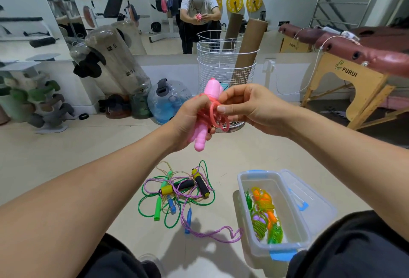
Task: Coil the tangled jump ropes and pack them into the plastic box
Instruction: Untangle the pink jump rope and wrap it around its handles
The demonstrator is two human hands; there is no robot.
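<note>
Surroundings: a white wire basket [225, 65] stands on the floor straight behind the raised hands, a cardboard tube [247, 52] leaning in it; a blue water jug [168, 100] sits to its left, a wooden folding table [358, 87] to its right
Pink jump rope [204, 114]: held up in the air between both hands, handles together, cord looped around them
Left hand [190, 120]: fingers curled round the pink handles and cord
Right hand [245, 105]: thumb and fingertips pinch a loop of the pink cord
Tangled ropes [177, 193]: on the floor, left of the box, green, purple and tan cords knotted together
Plastic box [298, 244]: open, on the floor by the right knee, lid [309, 196] lying against its far side
Box contents: coiled ropes [264, 213] with green cords and orange handles; their count is hard to make out
Hidden: most of the pink handles' middle lies under the left fingers
</note>
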